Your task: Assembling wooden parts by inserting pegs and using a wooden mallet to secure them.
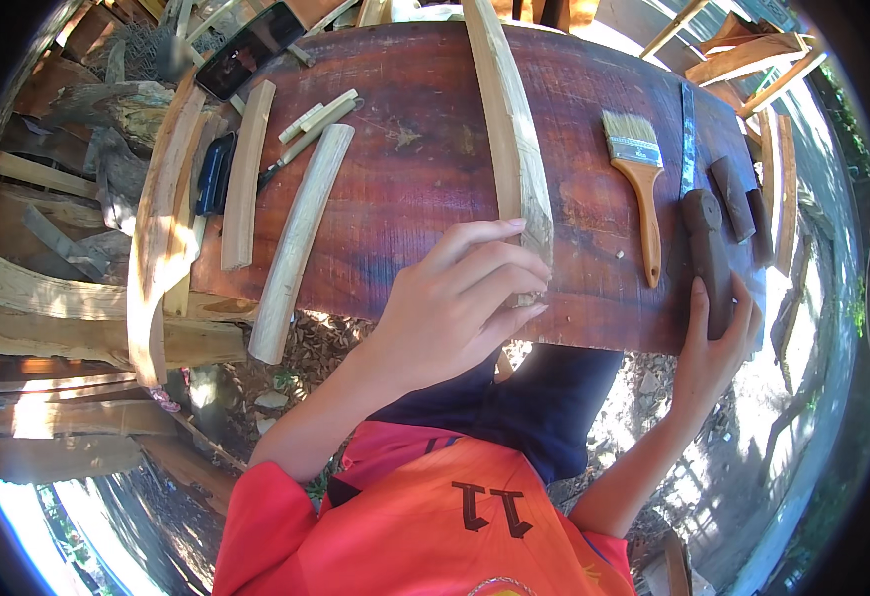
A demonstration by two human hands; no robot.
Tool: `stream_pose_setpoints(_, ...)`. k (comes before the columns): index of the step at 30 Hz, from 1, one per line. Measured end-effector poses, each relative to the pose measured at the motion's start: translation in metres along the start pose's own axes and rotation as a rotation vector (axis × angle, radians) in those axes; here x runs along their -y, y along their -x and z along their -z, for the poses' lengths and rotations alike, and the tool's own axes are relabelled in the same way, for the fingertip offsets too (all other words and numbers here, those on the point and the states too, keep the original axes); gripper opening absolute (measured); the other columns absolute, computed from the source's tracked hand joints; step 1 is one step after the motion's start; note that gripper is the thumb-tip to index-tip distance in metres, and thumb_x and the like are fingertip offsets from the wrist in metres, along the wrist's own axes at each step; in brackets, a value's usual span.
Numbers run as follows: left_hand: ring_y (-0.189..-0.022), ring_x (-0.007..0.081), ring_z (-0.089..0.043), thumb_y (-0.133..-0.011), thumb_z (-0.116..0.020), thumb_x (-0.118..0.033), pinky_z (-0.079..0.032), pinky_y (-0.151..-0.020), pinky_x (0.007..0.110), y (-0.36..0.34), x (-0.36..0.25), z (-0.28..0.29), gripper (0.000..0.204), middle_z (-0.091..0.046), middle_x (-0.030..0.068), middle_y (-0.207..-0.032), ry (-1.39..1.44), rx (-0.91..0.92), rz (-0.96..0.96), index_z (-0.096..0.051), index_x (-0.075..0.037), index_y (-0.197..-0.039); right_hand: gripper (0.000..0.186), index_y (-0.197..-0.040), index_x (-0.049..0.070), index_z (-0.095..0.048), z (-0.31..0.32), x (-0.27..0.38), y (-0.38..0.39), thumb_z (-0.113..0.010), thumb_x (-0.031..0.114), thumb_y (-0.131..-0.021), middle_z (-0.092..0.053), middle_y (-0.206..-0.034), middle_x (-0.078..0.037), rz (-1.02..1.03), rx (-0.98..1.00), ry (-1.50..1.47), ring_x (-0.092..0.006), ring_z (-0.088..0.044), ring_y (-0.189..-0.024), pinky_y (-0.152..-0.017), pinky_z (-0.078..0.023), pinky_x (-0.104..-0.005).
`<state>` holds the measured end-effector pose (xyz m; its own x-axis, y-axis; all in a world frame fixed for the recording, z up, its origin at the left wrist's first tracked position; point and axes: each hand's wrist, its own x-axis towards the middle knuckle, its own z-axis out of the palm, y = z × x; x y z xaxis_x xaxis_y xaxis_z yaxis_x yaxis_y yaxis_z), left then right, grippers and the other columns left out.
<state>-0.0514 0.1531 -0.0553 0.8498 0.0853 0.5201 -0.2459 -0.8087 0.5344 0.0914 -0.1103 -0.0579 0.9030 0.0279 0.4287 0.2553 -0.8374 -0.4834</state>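
A long pale wooden strip runs from the far edge of the brown wooden table toward me. My left hand grips its near end, fingers on one side and thumb on the other. At the table's right side my right hand has its fingers around the lower part of a dark brown wooden piece with a rounded top. A narrow metal strip lies just beyond that piece; I cannot tell whether they are joined. A paintbrush with a wooden handle rests between my hands.
Two short dark cylinders lie by the right edge. On the left are a round pale stick, a squared wooden bar, a dark blue object and small pale sticks. A phone sits at the far left corner. Timber surrounds the table.
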Motion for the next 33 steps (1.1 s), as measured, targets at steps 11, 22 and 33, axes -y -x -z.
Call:
stream_pose_setpoints(11,-0.128,0.0331,-0.066,-0.08,-0.092,-0.008,-0.054,-0.105,0.044,0.003,0.0,-0.004,0.025,-0.081,0.0015,-0.109,0.113,-0.129,0.031,-0.075,-0.01,-0.099,0.045,-0.136,0.01,-0.068,-0.001,-0.001,0.0,-0.077,0.037,-0.101,-0.062,-0.132,-0.015,0.005,-0.004,0.029,-0.0356,-0.06,-0.125,-0.105,-0.049,-0.0499)
stream_pose_setpoints(22,-0.129,0.031,-0.065,-0.077,-0.093,-0.008,-0.052,-0.107,0.044,0.007,-0.001,0.0,0.026,-0.081,-0.0006,-0.11,0.101,-0.007,0.085,-0.078,-0.01,-0.099,0.048,-0.136,0.01,-0.068,-0.001,-0.004,0.0,-0.078,0.039,-0.099,-0.063,-0.131,-0.016,-0.01,0.028,0.028,-0.0374,-0.063,-0.123,-0.104,-0.05,-0.0515)
stream_pose_setpoints(33,-0.128,0.0307,-0.065,-0.077,-0.093,-0.012,-0.052,-0.109,0.046,0.009,-0.001,0.01,0.038,-0.075,0.0038,-0.127,0.212,0.007,0.166,-0.08,-0.01,-0.113,0.049,-0.14,0.013,-0.067,-0.001,-0.002,0.001,-0.079,0.038,-0.099,-0.061,-0.134,-0.015,0.036,-0.008,0.04,-0.0368,-0.058,-0.131,-0.108,-0.047,-0.0518)
